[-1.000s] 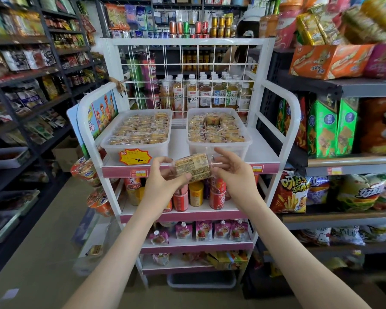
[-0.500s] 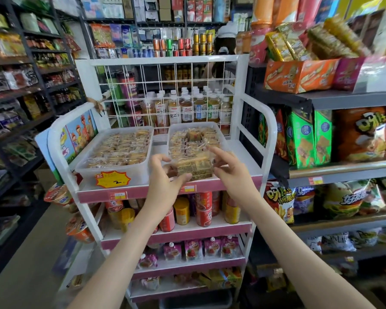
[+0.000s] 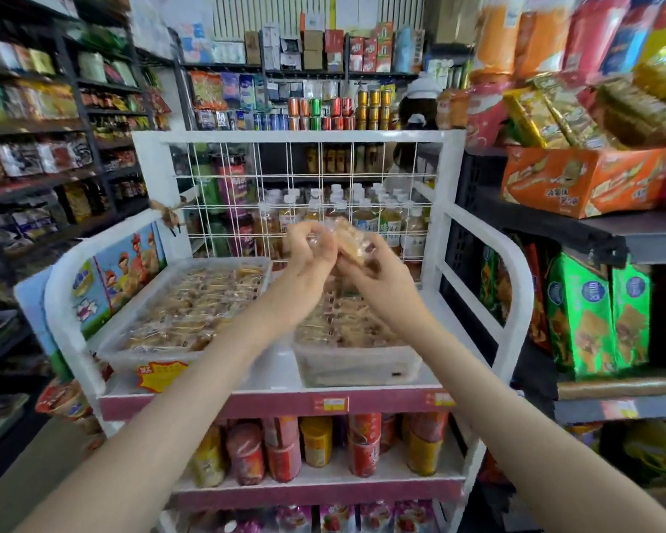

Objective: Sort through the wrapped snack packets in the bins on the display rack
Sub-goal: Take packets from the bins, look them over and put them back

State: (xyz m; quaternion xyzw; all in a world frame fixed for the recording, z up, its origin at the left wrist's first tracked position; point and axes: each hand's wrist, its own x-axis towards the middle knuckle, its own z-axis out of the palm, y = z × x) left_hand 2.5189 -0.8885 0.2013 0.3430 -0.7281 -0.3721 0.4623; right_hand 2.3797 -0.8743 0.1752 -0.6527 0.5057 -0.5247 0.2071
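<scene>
Both hands have climbed since half a second ago, carrying the wrapped snack packet (image 3: 350,237) from the front lip of the right bin (image 3: 356,369) up to where it now sits in front of the wire grid (image 3: 247,178), above the bin's far end. The left hand (image 3: 309,251) pinches the packet's upper left edge with curled fingers, and the right hand (image 3: 379,273) curls round its lower right side; motion blur hides which fingertips bear on the wrapper, but each grip is closed on it and neither hand is spread. Both bins on the top shelf of the display rack (image 3: 514,271) are filled with similar packets. The main hazard looks to be the wrapper: glossy film held only at its edges could slide out while being turned, and the packet might drop into the left bin (image 3: 147,357) and get mixed in, or fall behind the shelf. Squeezing harder to prevent that could crush the snack inside. The forearms also pass low over both bins, so a hasty lowering might nudge one toward the shelf's front edge.
</scene>
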